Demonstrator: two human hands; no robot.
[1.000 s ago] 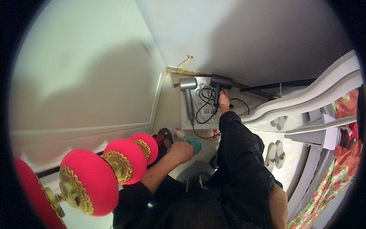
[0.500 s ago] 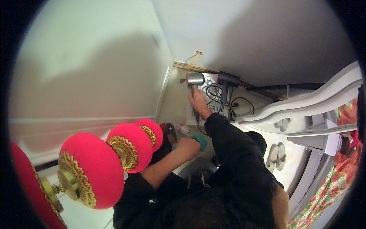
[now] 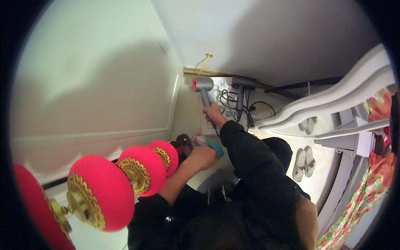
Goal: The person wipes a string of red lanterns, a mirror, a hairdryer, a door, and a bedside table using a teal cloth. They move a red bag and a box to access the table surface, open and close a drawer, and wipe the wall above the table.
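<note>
My right hand is closed around the handle of a grey hair dryer, whose round head with a pinkish-red end points left. Beneath it is a white box with a second, dark hair dryer and a tangle of black cord on top. Lower down, my left hand is closed on a teal thing whose kind I cannot make out. A clear, bottle-like piece with red on it shows beside the teal thing; whether the two are joined is unclear.
Large red balls with gold trim hang close at the left. A white curved furniture edge juts in from the right, with grey slippers on the floor below. Yellow wires poke from the wall; floral cloth hangs at far right.
My right hand has slid down the grey hair dryer's handle. The dryer has swung so its red end faces left and more of its handle shows. My left hand has barely moved.
</note>
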